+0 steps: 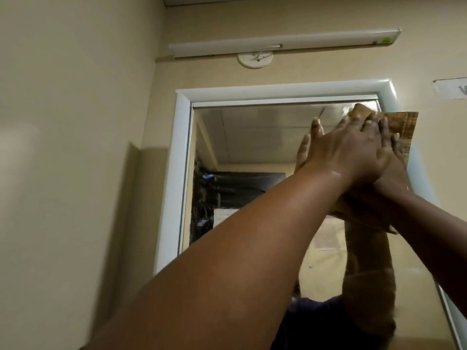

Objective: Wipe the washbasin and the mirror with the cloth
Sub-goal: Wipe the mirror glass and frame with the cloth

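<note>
Pressing my left hand [353,147] flat over my right hand [386,157], fingers straight, brown cloth [401,125] under both palms, against the mirror [252,152] at its top right corner, white frame [278,89] just above.

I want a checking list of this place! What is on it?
Surface: mirror in a white frame, on a beige wall.
Job's things: brown cloth pressed against the mirror's upper right corner; washbasin not in view.
Clutter: nothing seen.
Grippers: left hand lies flat over the right hand, both pressing the cloth, fingers straight.
Cables: nothing seen.
Surroundings: tube light fitting above the mirror, round plate under it, paper notice at right.
</note>
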